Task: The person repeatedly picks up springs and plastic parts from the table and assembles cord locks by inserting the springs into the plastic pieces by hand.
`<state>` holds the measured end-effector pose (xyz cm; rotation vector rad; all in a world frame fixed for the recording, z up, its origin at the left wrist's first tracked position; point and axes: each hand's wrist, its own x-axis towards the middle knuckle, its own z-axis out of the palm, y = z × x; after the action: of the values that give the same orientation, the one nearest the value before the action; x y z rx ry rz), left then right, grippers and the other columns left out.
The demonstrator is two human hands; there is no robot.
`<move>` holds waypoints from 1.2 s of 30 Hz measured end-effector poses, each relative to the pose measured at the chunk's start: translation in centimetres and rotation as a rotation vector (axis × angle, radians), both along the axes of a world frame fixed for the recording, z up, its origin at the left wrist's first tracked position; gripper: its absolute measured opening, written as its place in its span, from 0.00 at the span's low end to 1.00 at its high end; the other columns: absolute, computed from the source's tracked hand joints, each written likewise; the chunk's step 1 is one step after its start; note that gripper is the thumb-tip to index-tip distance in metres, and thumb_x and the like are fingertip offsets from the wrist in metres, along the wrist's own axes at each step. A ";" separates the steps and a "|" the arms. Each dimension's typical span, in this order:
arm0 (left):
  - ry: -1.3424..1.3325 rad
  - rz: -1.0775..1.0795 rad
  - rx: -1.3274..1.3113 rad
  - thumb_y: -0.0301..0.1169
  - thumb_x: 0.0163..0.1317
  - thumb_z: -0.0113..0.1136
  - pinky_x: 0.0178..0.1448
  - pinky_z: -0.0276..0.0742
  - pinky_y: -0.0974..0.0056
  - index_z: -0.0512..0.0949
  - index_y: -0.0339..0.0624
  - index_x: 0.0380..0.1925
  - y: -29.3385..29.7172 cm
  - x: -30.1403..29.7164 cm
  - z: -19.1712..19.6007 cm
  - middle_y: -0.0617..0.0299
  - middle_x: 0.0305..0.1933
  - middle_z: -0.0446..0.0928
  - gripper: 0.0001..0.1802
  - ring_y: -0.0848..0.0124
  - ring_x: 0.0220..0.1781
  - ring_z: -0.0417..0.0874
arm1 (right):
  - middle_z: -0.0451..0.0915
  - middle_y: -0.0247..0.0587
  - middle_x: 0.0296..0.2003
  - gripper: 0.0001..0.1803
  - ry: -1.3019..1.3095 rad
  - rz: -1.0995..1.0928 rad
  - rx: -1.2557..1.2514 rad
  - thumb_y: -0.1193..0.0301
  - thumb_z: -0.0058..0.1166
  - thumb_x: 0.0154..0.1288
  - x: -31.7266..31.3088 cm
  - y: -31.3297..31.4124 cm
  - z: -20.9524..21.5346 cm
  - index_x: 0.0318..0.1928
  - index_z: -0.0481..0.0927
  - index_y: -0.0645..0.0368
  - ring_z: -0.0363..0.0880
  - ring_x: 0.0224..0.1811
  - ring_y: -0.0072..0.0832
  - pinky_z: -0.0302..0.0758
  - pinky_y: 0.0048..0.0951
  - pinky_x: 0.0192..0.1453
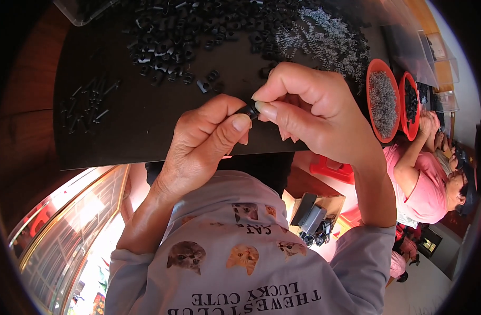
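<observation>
Pinching a small black plastic cap-like part (249,109) between thumb and forefinger of the left hand (203,144), fingers curled closed around it. Meeting it from the other side with the right hand (308,113), thumb and forefinger pressed shut against the same part, remaining fingers folded loosely under the palm. Holding the part right at the touching fingertips, above the near edge of the black work mat (140,131), mostly hidden by the pads; impossible to tell whether a second piece is sitting between them.

Lying beyond the fingertips: a heap of loose black plastic parts (182,37), and to the right of it a tangle of small grey wire springs (324,34). Resting well to the left of the left hand: a short row of slim dark pins (88,102). Standing far to the right of the right hand: two round orange bowls (378,68), one filled with springs, one with dark parts, near a co-worker's hands (428,123).

Risking, by judgement: slipping of so small a part from so shallow a grip, then dropping past the mat's edge onto the lap; springing away of anything under tension if the squeeze is running off-centre; jamming or seating crooked if the two pinches are tilting against each other.
</observation>
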<state>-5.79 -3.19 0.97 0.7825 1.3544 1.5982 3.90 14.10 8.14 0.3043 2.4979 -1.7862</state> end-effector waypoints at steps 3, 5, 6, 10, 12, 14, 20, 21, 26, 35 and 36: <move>0.046 0.015 -0.009 0.38 0.72 0.51 0.29 0.64 0.77 0.77 0.37 0.39 0.0 0.0 0.1 0.66 0.27 0.75 0.14 0.83 0.25 0.68 | 0.73 0.35 0.19 0.03 0.038 -0.023 0.054 0.82 0.50 0.62 -0.3 -0.3 -0.1 0.31 0.72 0.64 0.72 0.20 0.20 0.68 0.24 0.22; 0.066 0.025 -0.012 0.38 0.71 0.51 0.28 0.64 0.77 0.77 0.37 0.39 0.0 0.0 0.1 0.67 0.27 0.75 0.15 0.83 0.25 0.68 | 0.73 0.36 0.19 0.03 0.062 -0.003 0.024 0.82 0.50 0.62 -0.5 -0.2 -0.1 0.31 0.72 0.64 0.72 0.20 0.20 0.68 0.25 0.22; 0.070 0.026 -0.007 0.39 0.71 0.51 0.28 0.64 0.76 0.77 0.36 0.39 0.0 0.0 0.0 0.67 0.26 0.75 0.15 0.83 0.24 0.68 | 0.73 0.36 0.19 0.03 0.061 -0.002 0.024 0.82 0.50 0.62 -0.5 -0.3 0.0 0.31 0.72 0.64 0.72 0.20 0.20 0.68 0.25 0.22; 0.100 0.030 0.019 0.39 0.71 0.52 0.27 0.63 0.76 0.77 0.36 0.40 0.0 -0.1 -0.3 0.66 0.26 0.75 0.15 0.84 0.23 0.67 | 0.72 0.38 0.18 0.03 -0.018 -0.031 -0.040 0.82 0.50 0.61 -0.7 -0.6 0.0 0.30 0.72 0.64 0.73 0.19 0.22 0.68 0.26 0.22; 0.099 0.041 0.028 0.39 0.71 0.52 0.26 0.63 0.76 0.77 0.35 0.40 0.0 0.0 -0.4 0.66 0.26 0.75 0.15 0.84 0.23 0.67 | 0.72 0.38 0.18 0.04 -0.017 -0.033 -0.030 0.83 0.50 0.61 -0.8 -0.7 -0.1 0.30 0.71 0.64 0.73 0.19 0.22 0.68 0.26 0.22; 0.100 0.052 0.037 0.38 0.71 0.52 0.26 0.63 0.76 0.77 0.35 0.40 0.0 0.0 -0.4 0.66 0.26 0.75 0.15 0.84 0.23 0.67 | 0.72 0.39 0.18 0.04 0.000 -0.025 0.022 0.83 0.50 0.60 -0.8 -0.7 -0.2 0.30 0.71 0.64 0.73 0.19 0.23 0.68 0.27 0.22; 0.019 0.086 0.057 0.37 0.71 0.53 0.28 0.65 0.76 0.78 0.35 0.40 0.0 0.2 -0.5 0.65 0.27 0.76 0.14 0.83 0.24 0.68 | 0.74 0.38 0.20 0.03 0.160 -0.057 0.096 0.82 0.52 0.62 -0.3 -1.0 -1.2 0.32 0.73 0.64 0.73 0.19 0.21 0.68 0.25 0.21; 0.010 0.072 0.035 0.36 0.70 0.53 0.29 0.65 0.76 0.79 0.35 0.40 -0.1 0.1 -0.5 0.65 0.28 0.76 0.14 0.82 0.24 0.69 | 0.74 0.38 0.20 0.03 0.161 -0.056 0.095 0.82 0.52 0.62 -0.2 -1.0 -1.2 0.32 0.73 0.64 0.73 0.19 0.21 0.68 0.25 0.21; 0.024 0.108 0.023 0.35 0.71 0.53 0.30 0.66 0.76 0.79 0.35 0.39 0.0 0.4 -0.3 0.65 0.28 0.77 0.13 0.82 0.25 0.70 | 0.77 0.35 0.23 0.04 -0.033 -0.110 -0.069 0.77 0.55 0.64 -0.4 -0.8 -0.6 0.36 0.76 0.66 0.73 0.21 0.18 0.69 0.21 0.21; -0.052 0.110 0.044 0.35 0.70 0.53 0.30 0.67 0.75 0.78 0.35 0.39 0.1 0.3 -0.1 0.62 0.30 0.79 0.13 0.80 0.25 0.72 | 0.77 0.34 0.20 0.05 0.017 -0.061 0.023 0.75 0.55 0.64 -0.5 -0.4 -1.0 0.33 0.77 0.66 0.74 0.21 0.18 0.69 0.23 0.23; -0.080 0.098 0.050 0.34 0.70 0.54 0.30 0.68 0.75 0.78 0.35 0.38 0.2 0.2 -0.2 0.65 0.29 0.78 0.12 0.81 0.25 0.72 | 0.77 0.34 0.20 0.05 0.085 -0.046 0.092 0.76 0.54 0.64 -0.4 -0.4 -1.1 0.33 0.77 0.66 0.74 0.21 0.19 0.69 0.24 0.23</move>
<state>-5.58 -3.03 0.78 0.6839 1.3170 1.7274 3.46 13.67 7.01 0.2997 2.6577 -1.7389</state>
